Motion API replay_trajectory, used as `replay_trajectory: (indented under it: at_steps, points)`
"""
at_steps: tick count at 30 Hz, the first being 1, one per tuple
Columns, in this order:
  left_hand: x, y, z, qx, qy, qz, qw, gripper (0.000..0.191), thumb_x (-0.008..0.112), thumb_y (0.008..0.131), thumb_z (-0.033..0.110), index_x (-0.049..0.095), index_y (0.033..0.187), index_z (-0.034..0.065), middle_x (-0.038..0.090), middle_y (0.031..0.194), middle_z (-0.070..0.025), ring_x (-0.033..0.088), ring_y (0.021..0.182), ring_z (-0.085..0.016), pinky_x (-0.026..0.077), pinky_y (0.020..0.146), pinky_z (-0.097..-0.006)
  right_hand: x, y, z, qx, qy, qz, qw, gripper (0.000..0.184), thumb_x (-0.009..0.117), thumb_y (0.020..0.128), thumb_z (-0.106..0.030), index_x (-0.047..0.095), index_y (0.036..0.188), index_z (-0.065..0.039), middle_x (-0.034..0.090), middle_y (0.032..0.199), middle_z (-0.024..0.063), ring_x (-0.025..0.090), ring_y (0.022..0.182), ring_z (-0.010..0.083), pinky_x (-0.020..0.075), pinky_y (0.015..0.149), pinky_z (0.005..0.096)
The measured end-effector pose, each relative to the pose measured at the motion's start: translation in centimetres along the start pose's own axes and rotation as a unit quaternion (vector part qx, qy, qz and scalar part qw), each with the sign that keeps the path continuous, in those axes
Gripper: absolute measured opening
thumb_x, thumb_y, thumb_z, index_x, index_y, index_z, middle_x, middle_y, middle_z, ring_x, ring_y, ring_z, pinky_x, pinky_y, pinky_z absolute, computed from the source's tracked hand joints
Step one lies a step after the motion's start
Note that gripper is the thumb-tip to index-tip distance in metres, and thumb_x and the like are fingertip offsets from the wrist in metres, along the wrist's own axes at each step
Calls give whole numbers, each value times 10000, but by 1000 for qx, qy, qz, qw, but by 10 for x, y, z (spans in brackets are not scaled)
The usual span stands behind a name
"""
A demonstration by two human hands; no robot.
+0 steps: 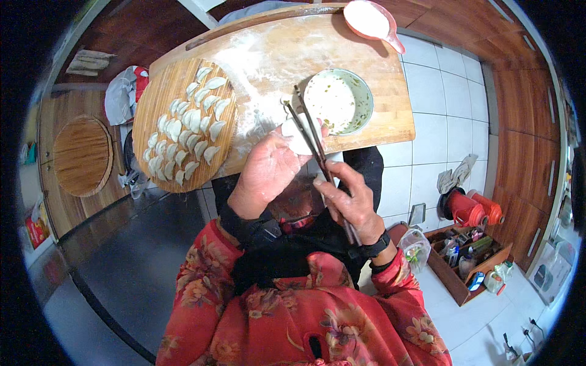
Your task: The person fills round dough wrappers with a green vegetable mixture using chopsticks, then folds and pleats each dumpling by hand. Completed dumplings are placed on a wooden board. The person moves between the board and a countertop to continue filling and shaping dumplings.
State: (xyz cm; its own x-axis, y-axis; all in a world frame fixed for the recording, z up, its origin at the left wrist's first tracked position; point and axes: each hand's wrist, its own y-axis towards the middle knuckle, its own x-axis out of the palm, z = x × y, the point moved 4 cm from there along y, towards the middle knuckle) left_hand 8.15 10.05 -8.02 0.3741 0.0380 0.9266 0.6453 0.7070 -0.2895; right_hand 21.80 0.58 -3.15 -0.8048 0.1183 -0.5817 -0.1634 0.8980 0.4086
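My left hand (270,171) is palm up, dusted with flour, with a round white dumpling wrapper (292,137) resting on its fingers. In my right hand (355,196) is a pair of dark chopsticks (323,164). Their tips reach over and past the wrapper, near the left side of a pale bowl (367,112). Green bits cling to the bowl's inside around a bright white area; what the white is I cannot tell. To the left, a round woven tray (149,110) carries rows of folded dumplings (195,121). Whether filling lies on the wrapper is unclear.
Under the bowl and tray is a floured wooden board (284,50). A red-handled scoop of flour (368,20) sits at its far right corner. Another round mat (82,155) lies at left. Red thermos flasks (462,208) and a wooden box of items (471,261) stand on the right.
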Motion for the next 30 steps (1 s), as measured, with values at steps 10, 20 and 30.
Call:
replay_trajectory:
  at_steps: [10, 20, 30]
  points:
    - [0, -34, 4, 58, 84, 43, 994, 467, 482, 854, -69, 421, 1315, -28, 526, 1280, -183, 527, 1188, -295, 427, 1054, -451, -4, -17, -44, -47, -25, -49, 997, 366, 665, 738, 58, 662, 1097, -12, 540, 1246, 207, 635, 1012, 318, 562, 816, 360]
    - [10, -40, 29, 128, 116, 14, 985, 552, 496, 836, -44, 368, 1371, -79, 502, 1343, -218, 460, 1302, -346, 396, 1100, -438, -34, -38, -60, 172, 483, 220, 830, 308, 527, 955, -169, 586, 1158, 55, 556, 1258, 217, 602, 1107, 288, 492, 958, 389]
    - [29, -52, 18, 122, 107, 4, 987, 592, 496, 828, -51, 351, 1402, -67, 464, 1406, -216, 404, 1360, -342, 338, 1143, -442, 7, -65, -14, 359, 709, 318, 517, 321, 540, 989, -185, 571, 1205, 50, 544, 1314, 227, 564, 1190, 304, 492, 1020, 378]
